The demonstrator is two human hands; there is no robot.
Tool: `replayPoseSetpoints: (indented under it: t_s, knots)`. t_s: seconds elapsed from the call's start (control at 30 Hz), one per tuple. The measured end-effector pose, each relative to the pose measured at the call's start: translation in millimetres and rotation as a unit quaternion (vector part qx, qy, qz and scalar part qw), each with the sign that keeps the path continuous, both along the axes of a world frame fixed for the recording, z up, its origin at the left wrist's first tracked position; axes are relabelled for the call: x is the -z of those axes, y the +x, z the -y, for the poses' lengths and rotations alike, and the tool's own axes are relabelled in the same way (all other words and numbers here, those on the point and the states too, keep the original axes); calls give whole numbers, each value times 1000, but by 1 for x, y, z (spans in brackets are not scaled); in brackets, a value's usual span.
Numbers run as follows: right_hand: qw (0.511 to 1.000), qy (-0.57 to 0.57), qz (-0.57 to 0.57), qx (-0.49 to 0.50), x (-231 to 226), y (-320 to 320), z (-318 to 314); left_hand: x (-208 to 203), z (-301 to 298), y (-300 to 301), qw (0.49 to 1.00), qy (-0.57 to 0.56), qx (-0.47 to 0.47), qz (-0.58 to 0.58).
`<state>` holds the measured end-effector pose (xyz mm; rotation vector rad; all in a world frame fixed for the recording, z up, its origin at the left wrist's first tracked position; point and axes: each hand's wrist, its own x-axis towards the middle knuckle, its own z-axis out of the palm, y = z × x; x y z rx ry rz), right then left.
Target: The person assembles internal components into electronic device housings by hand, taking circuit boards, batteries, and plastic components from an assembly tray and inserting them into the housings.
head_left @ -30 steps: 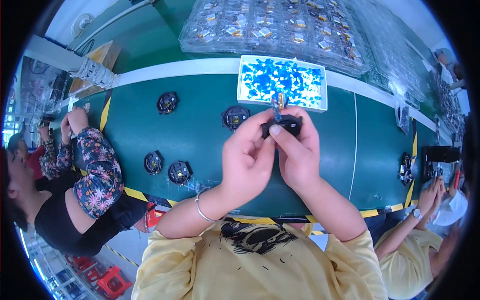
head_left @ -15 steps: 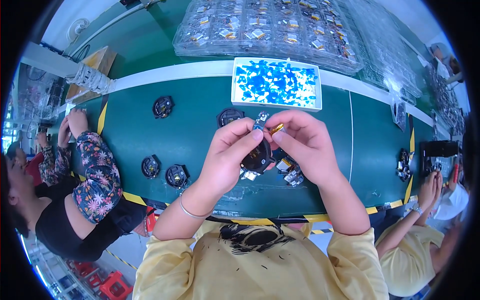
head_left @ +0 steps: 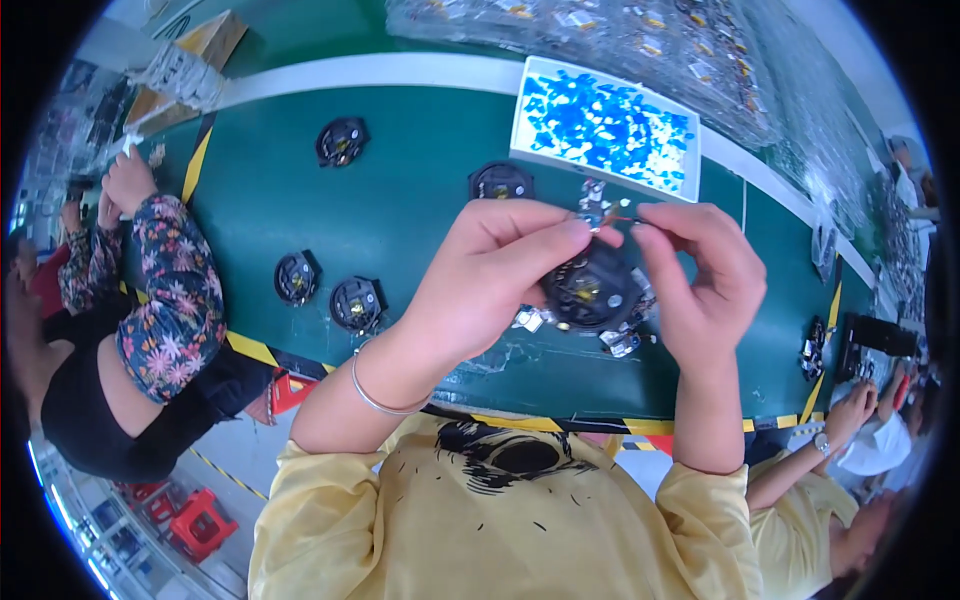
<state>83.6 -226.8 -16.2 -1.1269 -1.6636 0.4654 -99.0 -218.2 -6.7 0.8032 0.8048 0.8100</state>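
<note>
A small silver circuit board [head_left: 591,206] is pinched upright between the thumb and forefinger of my left hand [head_left: 490,262]. Just below it is a round black watch-like housing [head_left: 592,287], its inside facing up, with a yellow part in it. Whether my left fingers also carry the housing is hard to see. My right hand [head_left: 708,275] is closed in a pinch beside the board, and a thin reddish-orange strip or wire shows at its fingertips. What those fingers grip is too small to name. Loose small boards [head_left: 622,342] lie under and beside the housing.
A white box [head_left: 518,135] of small blue pieces stands beyond my hands. More black housings [head_left: 357,303] lie on the green table [head_left: 420,200]. Clear plastic trays [head_left: 600,25] of parts fill the back. Co-workers sit at left and right, one with a flowered sleeve [head_left: 185,300].
My view has shifted. The housing now shows its open inside instead of its smooth dark face. My right hand has drawn away from the board, and the gold battery-like part is no longer visible at its fingertips.
</note>
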Motion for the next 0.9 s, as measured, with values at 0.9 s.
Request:
replayPoseSetpoints:
  t_s: [0.9]
  knots:
    - [984, -66, 37, -162, 1, 5, -4, 19, -1, 4, 986, -120, -29, 115]
